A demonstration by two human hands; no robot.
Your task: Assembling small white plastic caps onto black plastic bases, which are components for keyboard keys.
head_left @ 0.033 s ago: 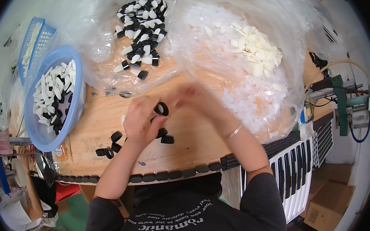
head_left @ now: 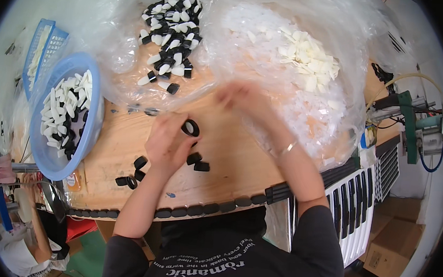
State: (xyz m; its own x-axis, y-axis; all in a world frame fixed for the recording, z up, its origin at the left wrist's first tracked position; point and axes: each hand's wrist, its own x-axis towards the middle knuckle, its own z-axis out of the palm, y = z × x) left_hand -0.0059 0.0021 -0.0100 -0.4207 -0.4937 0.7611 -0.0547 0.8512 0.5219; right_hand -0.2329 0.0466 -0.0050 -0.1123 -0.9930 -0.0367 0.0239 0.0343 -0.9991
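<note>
Head view, far left: blue mesh basket (head_left: 58,42) with pale pieces inside. Just beside it, blue basin (head_left: 97,113), white pieces (head_left: 52,117) mixed with black ones. Next, four loose black rings (head_left: 140,163) on the wooden table (head_left: 111,150), near the left forearm. Left hand (head_left: 165,142) is over the table, thumb and fingers pinching one black ring (head_left: 196,127), opening facing up at a tilt. Beyond it, a heap of black rings with white pieces (head_left: 178,28) on clear plastic sheeting (head_left: 102,35). Two more loose rings (head_left: 201,166) sit just right of the left wrist. Right hand (head_left: 238,95) is apart from the left, motion-blurred; can't tell finger pose or whether it holds anything. Further right, cream flat pieces (head_left: 311,59) piled on the plastic, then a white rack with black bars (head_left: 346,208), then cardboard boxes (head_left: 392,251).
</note>
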